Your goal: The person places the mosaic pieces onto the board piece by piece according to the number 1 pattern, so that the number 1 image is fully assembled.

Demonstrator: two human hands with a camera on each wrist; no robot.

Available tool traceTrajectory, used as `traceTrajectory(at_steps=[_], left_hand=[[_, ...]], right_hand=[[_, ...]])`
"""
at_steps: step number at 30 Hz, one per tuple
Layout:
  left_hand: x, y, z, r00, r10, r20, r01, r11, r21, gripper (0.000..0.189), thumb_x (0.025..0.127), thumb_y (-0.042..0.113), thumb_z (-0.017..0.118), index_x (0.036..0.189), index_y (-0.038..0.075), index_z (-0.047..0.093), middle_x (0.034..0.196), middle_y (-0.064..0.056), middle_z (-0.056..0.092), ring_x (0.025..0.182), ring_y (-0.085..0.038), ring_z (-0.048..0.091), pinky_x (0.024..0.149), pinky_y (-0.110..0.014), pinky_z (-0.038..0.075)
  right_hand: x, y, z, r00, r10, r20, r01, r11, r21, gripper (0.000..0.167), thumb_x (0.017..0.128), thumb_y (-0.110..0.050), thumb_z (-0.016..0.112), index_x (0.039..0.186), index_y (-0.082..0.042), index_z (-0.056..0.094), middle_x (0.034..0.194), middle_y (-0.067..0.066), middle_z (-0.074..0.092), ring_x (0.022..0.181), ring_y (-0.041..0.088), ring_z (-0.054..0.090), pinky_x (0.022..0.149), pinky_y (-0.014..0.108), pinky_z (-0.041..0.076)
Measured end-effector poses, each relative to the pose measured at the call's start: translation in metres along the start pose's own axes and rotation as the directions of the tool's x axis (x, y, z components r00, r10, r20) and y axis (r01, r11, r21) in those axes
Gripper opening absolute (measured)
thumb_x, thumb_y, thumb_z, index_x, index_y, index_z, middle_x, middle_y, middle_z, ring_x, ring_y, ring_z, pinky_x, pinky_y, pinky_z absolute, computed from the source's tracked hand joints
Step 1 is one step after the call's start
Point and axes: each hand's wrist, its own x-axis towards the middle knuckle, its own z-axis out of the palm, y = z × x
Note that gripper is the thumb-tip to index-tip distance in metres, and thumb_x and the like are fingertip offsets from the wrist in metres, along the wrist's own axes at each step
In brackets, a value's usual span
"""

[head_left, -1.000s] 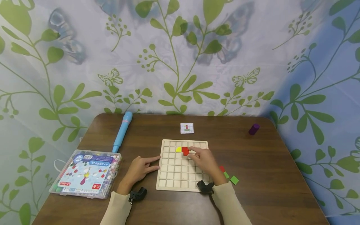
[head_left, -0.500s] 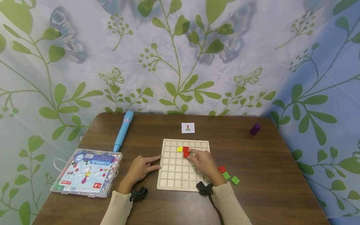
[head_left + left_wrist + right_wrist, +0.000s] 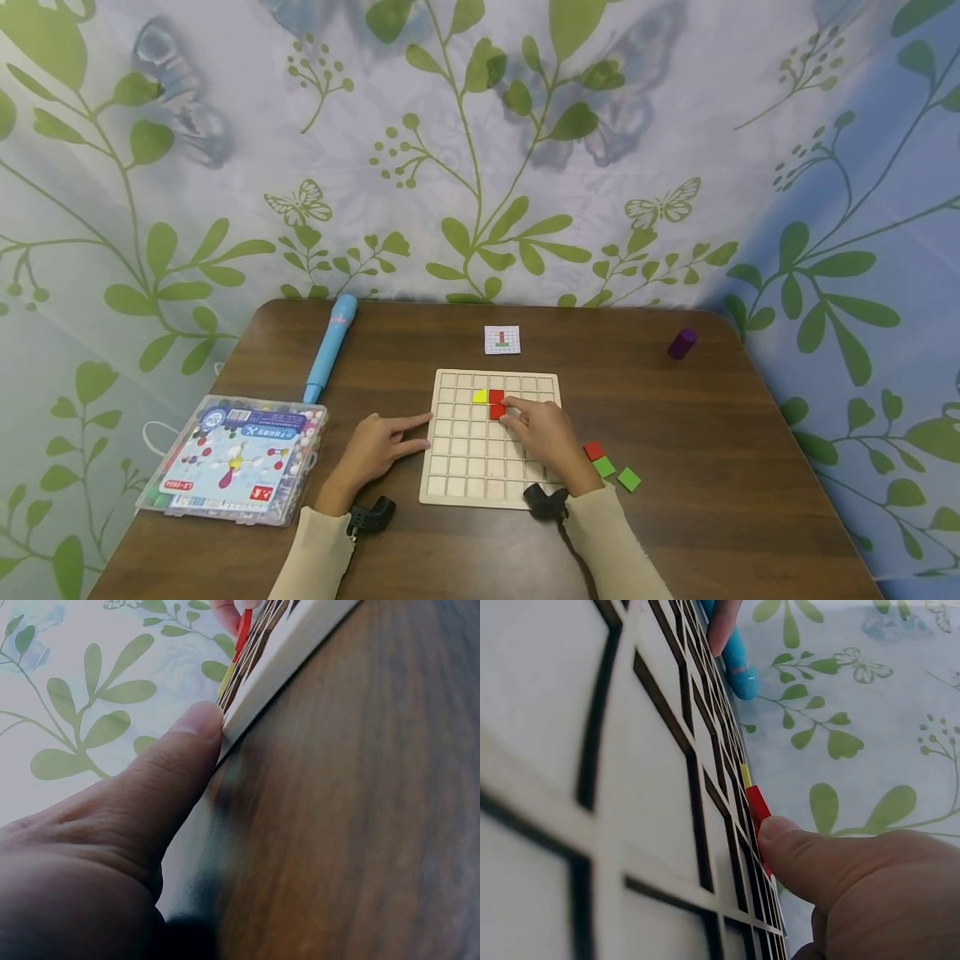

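Note:
A pale wooden grid board (image 3: 480, 471) lies on the table. In its upper rows sit a yellow tile (image 3: 480, 397) with one slanted corner and a red square tile (image 3: 497, 396) beside it. My right hand (image 3: 546, 435) pinches another red square tile (image 3: 497, 412), just below the first, between thumb and index finger. The right wrist view shows the thumb (image 3: 780, 832) against red at the board's surface. At the board's left edge my left hand (image 3: 375, 450) rests with thumb and index finger straight, their tips touching the rim. Its thumb (image 3: 180, 750) shows up close in the left wrist view.
Right of the board lie a loose red tile (image 3: 593, 450) and two green tiles (image 3: 628, 479). Behind it is a small card (image 3: 502, 340) with a coloured grid pattern. A clear plastic case (image 3: 232, 462) and a blue toy microphone (image 3: 328, 350) stand left; a purple cylinder (image 3: 682, 343) is back right.
The lower red tile has straightened and now sits squarely below the upper one, with my right hand still on it. My left hand stays at the board's edge. The view shifted slightly.

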Motion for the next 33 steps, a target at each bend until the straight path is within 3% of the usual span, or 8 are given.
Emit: traceTrajectory(at_steps=[6,16,23,33], left_hand=[[-0.0001,0.0000,0.0000,1.000,0.006,-0.003,-0.006,1.000,0.002,0.048,0.090,0.045,0.076,0.135,0.027,0.070,0.047,0.017,0.028,0.049,0.001,0.016,0.058,-0.023,0.023],[0.0006,0.0008,0.0006,1.000,0.006,-0.008,-0.006,1.000,0.011,0.048,0.090,0.044,0.077,0.134,0.027,0.070,0.048,0.018,0.027,0.049,0.001,0.016,0.062,-0.025,0.028],[0.0007,0.0007,0.0008,1.000,0.005,-0.001,-0.005,1.000,-0.020,0.048,0.090,0.042,0.077,0.134,0.026,0.070,0.048,0.017,0.027,0.049,0.000,0.015,0.051,-0.021,0.019],[0.0003,0.0010,-0.0001,1.000,0.010,-0.006,-0.010,1.000,-0.022,0.047,0.090,0.041,0.078,0.134,0.025,0.071,0.048,0.017,0.027,0.049,0.001,0.015,0.051,-0.021,0.019]], right_hand=[[0.0008,0.0003,0.0019,1.000,0.008,-0.006,-0.008,1.000,-0.020,0.034,0.095,-0.029,0.076,0.126,-0.017,0.075,0.051,-0.012,0.032,0.049,0.004,0.024,0.049,0.026,0.023],[-0.0013,-0.0008,0.0036,0.999,0.037,-0.008,-0.037,0.998,-0.048,0.036,0.095,-0.032,0.075,0.129,-0.019,0.074,0.051,-0.013,0.029,0.049,0.004,0.021,0.049,0.025,0.022],[-0.0019,-0.0006,0.0043,0.999,0.040,-0.015,-0.040,0.998,-0.044,0.038,0.094,-0.034,0.075,0.130,-0.019,0.074,0.049,-0.013,0.027,0.050,0.005,0.019,0.049,0.026,0.021],[-0.0008,-0.0019,0.0035,0.999,0.051,-0.003,-0.051,0.998,-0.035,0.040,0.094,-0.035,0.076,0.131,-0.019,0.074,0.049,-0.014,0.027,0.051,0.005,0.019,0.051,0.027,0.023]])
